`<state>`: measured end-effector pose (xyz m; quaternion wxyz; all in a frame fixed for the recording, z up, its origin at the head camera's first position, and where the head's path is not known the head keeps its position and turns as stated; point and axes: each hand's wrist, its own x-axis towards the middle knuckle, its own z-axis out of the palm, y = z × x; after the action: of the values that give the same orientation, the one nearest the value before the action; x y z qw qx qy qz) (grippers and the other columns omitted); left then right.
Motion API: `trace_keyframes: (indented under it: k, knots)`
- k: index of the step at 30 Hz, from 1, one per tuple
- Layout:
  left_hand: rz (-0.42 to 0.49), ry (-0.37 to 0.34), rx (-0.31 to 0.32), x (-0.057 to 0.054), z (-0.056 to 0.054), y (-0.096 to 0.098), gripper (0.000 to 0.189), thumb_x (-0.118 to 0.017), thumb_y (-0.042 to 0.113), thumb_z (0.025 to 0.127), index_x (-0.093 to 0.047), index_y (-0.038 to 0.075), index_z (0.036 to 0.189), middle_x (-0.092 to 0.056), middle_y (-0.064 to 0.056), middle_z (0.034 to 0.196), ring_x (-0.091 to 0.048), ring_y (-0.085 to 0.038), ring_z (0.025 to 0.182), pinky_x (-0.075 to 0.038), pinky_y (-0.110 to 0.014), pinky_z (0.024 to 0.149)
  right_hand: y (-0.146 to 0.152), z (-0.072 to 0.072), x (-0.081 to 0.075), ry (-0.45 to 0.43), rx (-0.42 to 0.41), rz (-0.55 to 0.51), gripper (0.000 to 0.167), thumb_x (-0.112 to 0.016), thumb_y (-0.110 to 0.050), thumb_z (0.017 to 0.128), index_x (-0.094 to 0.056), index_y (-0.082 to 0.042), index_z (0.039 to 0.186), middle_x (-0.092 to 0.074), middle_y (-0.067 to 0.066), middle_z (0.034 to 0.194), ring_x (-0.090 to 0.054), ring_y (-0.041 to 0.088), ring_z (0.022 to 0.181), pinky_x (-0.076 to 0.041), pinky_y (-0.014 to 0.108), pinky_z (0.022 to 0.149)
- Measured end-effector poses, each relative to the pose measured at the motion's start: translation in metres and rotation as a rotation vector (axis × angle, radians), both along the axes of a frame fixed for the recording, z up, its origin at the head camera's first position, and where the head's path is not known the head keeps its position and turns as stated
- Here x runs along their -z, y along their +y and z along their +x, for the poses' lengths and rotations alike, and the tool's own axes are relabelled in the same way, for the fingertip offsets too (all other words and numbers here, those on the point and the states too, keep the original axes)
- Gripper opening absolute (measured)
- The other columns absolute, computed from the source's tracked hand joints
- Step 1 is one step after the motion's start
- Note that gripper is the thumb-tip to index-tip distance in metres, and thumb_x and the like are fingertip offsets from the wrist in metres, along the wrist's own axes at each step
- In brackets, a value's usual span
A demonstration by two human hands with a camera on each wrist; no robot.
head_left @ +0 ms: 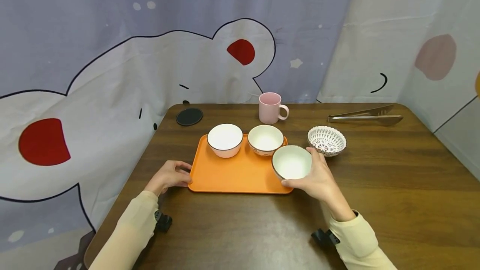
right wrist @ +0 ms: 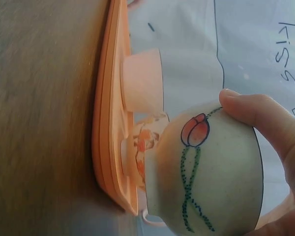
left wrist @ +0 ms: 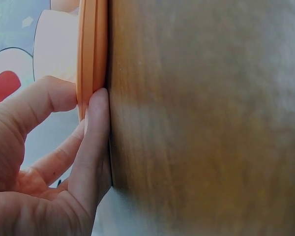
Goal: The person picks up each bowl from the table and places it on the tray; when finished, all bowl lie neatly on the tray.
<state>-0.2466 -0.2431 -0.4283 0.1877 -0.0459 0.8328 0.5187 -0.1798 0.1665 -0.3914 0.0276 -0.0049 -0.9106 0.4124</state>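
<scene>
An orange tray (head_left: 228,174) lies on the table with two bowls along its far side. One is a pale pink bowl (head_left: 225,138) with a dark rim, the other a flower-patterned bowl (head_left: 265,138). My left hand (head_left: 170,177) pinches the tray's left edge; in the left wrist view its fingers (left wrist: 96,113) meet the rim. Over the tray's right end, my right hand (head_left: 316,178) grips a tulip-painted bowl (right wrist: 221,162) by its rim, thumb on the near side. The held bowl appears slightly raised, its foot apart from the tray in the right wrist view.
A white openwork basket (head_left: 327,141) stands right of the tray. Behind are a pink mug (head_left: 270,108), a dark round coaster (head_left: 189,116) and metal tongs (head_left: 363,116). A patterned curtain (head_left: 168,66) hangs along the table's back edge.
</scene>
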Motion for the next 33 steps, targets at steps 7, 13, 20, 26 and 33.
trace_keyframes:
  k: [7,13,20,26,33]
  knots:
    - [0.015,-0.005,0.017,0.0,0.003,-0.002,0.054,-0.071,-0.005,0.079,-0.051,-0.012,0.128,-0.068,-0.02,0.1,-0.069,-0.019,0.079,-0.061,-0.036,0.076,-0.016,-0.004,0.003,0.004,-0.032,-0.029,0.115,-0.092,-0.035,0.057,-0.029,-0.001,0.147,-0.041,0.02,0.135,-0.05,0.039,0.118,-0.046,0.052,0.096]
    - [0.019,0.002,0.008,0.0,0.002,-0.003,0.053,-0.07,-0.007,0.078,-0.052,-0.012,0.127,-0.068,-0.018,0.097,-0.068,-0.018,0.077,-0.061,-0.035,0.075,-0.03,-0.007,0.004,0.003,-0.043,-0.033,0.113,-0.092,-0.036,0.056,-0.03,-0.003,0.146,-0.043,0.019,0.133,-0.051,0.037,0.116,-0.047,0.051,0.096]
    - [0.018,0.003,0.004,0.0,0.001,0.0,0.054,-0.071,-0.005,0.078,-0.052,-0.011,0.128,-0.068,-0.019,0.1,-0.068,-0.018,0.077,-0.061,-0.035,0.076,-0.044,-0.01,0.005,0.006,-0.059,-0.036,0.11,-0.093,-0.035,0.055,-0.034,-0.005,0.143,-0.044,0.018,0.132,-0.051,0.037,0.115,-0.047,0.051,0.096]
    - [0.001,0.0,-0.013,-0.001,0.001,0.001,0.054,-0.072,-0.005,0.077,-0.053,-0.01,0.128,-0.068,-0.019,0.1,-0.068,-0.018,0.077,-0.061,-0.035,0.076,-0.058,-0.013,0.004,0.01,-0.076,-0.061,0.112,-0.093,-0.034,0.053,-0.034,-0.007,0.144,-0.044,0.017,0.132,-0.051,0.037,0.115,-0.047,0.05,0.097]
    - [-0.004,-0.012,-0.017,-0.002,0.001,0.001,0.054,-0.072,-0.005,0.077,-0.054,-0.009,0.127,-0.069,-0.019,0.1,-0.068,-0.018,0.077,-0.061,-0.034,0.075,-0.073,-0.014,0.006,0.005,-0.088,-0.094,0.114,-0.094,-0.032,0.052,-0.033,-0.007,0.144,-0.044,0.016,0.136,-0.053,0.037,0.116,-0.047,0.049,0.097]
